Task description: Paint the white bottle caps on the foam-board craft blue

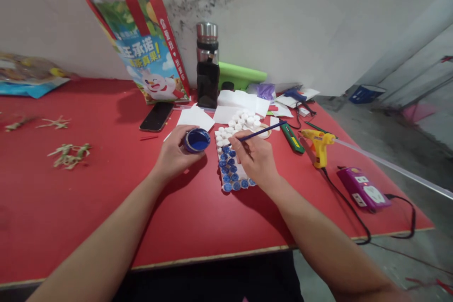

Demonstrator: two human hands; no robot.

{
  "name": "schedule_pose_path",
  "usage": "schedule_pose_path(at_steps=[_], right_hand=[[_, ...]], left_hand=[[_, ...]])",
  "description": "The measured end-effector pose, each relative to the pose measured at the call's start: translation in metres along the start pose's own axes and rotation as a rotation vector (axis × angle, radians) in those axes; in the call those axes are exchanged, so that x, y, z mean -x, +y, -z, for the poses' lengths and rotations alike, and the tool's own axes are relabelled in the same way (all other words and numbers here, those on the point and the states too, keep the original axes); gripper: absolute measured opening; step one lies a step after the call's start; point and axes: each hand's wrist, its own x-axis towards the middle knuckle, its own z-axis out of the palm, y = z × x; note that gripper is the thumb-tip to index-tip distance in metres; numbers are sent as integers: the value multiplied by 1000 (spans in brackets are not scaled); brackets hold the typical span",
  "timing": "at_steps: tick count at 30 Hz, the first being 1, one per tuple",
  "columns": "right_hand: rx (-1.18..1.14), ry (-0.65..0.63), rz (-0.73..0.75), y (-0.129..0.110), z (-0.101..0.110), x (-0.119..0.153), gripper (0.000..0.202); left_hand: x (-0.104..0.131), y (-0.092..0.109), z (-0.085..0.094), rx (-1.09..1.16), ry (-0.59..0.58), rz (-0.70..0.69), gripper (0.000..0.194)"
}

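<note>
My left hand (177, 153) is wrapped round a small jar of blue paint (197, 140), its open mouth tilted toward me. In my right hand (256, 158) is a thin dark-blue paintbrush (262, 132), pinched near its bristle end, with the tip over a craft piece (226, 163). Small round discs cover that piece along its edges. Those nearer me are blue (228, 187), while the far ones (242, 120) are white. My right hand hides part of the piece's middle and right side.
Behind stand a steel bottle (207, 33), a shopping bag (148, 52) and a phone (156, 116). At right lie a green box cutter (292, 138), a yellow glue gun (320, 144) and a purple power strip (363, 188) with cords. Woven straw pieces (71, 155) lie left.
</note>
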Motion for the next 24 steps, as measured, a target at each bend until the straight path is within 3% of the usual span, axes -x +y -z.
schedule_pose_path(at_steps=[24], right_hand=[[23,23,16,-5,3,1,28]], left_hand=[[0,-2,-3,4,5,18,51]])
